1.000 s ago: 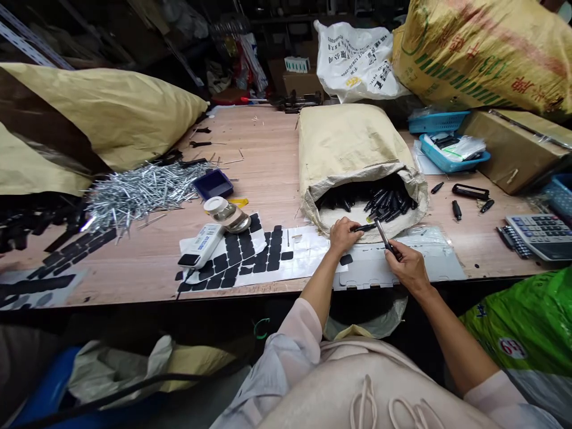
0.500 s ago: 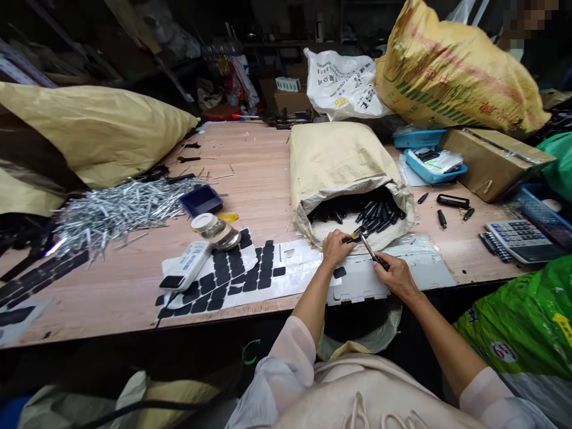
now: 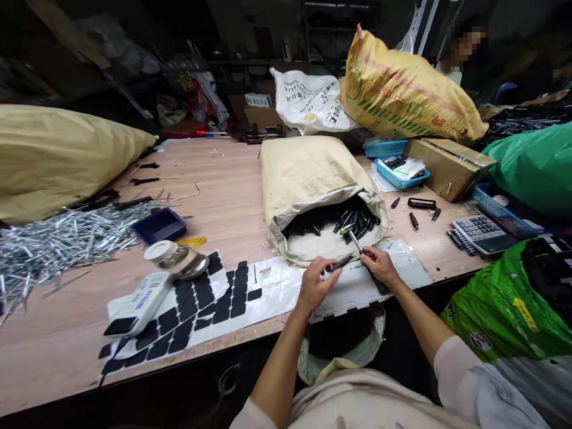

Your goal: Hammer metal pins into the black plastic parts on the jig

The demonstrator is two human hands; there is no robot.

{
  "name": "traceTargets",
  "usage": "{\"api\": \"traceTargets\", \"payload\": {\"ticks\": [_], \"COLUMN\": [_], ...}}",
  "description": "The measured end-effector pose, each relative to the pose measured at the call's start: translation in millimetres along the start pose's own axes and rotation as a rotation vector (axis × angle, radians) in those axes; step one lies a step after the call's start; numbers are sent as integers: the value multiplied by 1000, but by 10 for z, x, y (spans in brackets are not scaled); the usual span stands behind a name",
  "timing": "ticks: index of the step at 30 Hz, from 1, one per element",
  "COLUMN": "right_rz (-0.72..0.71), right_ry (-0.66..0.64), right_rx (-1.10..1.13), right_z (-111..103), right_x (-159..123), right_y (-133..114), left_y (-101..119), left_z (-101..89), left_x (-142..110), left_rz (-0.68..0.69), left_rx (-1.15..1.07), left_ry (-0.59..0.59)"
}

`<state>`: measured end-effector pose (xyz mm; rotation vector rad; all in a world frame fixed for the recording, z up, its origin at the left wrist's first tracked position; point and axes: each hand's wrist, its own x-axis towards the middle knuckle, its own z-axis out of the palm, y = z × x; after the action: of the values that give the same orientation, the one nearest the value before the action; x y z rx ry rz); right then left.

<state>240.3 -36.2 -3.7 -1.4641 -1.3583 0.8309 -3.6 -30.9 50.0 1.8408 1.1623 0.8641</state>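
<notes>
My left hand (image 3: 313, 286) is closed around a small black plastic part (image 3: 340, 263) just above the table's front edge. My right hand (image 3: 380, 265) grips a thin tool with a metal shaft (image 3: 356, 242) whose tip points toward the mouth of a tan sack (image 3: 308, 173). The sack lies on its side, open toward me, with several black parts (image 3: 344, 217) spilling at its mouth. Both hands hover over a white backing sheet (image 3: 286, 283), a few centimetres apart.
Black adhesive pads (image 3: 203, 301) cover the sheet's left part, beside a white device (image 3: 140, 301) and a glass jar (image 3: 176, 259). A heap of metal pins (image 3: 58, 238) and a blue tray (image 3: 159, 225) lie left. Calculator (image 3: 482, 233), cardboard box (image 3: 449, 164), blue baskets (image 3: 400, 170) and sacks stand right. A person sits far behind.
The camera has swung up and to the right. My left hand pulled back from the sack's mouth toward me with a black part; my right hand keeps the tool.
</notes>
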Motion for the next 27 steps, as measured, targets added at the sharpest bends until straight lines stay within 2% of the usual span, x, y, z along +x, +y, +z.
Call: {"api": "traceTargets", "payload": {"ticks": [3,5,8,12,14,16,19,21,22,24,27], "right_rz": [1,9,24,23,25,30,25,26,29,40,56], "right_ry": [15,19,18,26,27,26,23,32,38,51,72], "right_rx": [8,11,5,-2,-4,-2,-1,9,23,73,154], "right_z": [-10,-15,-20,-25,-25,-22,-16,-16,-18,-26,-41], "right_x": [-1,0,-4,-14,-17,-17,-13,-10,-9,-4,9], "right_y": [-2,-8,-22,-37,-38,-33,-15,-2,2,1,-14], "left_y": [207,207,7,-260,-236,-92,251,471,555,637,514], "left_z": [-60,-41,78,232,239,209,164,162,167,176,160], "left_x": [-650,-1024,-1371,-1482,-1440,-1345,-1092,-829,-666,-286,354], "left_rz": [-22,-95,-265,-450,-459,-428,-364,-295,-259,-224,-301], "left_rx": [-50,11,242,464,405,179,-448,-843,-954,-956,-548], "left_ry": [-366,-498,-454,-379,-404,-468,-614,-644,-615,-458,-46]}}
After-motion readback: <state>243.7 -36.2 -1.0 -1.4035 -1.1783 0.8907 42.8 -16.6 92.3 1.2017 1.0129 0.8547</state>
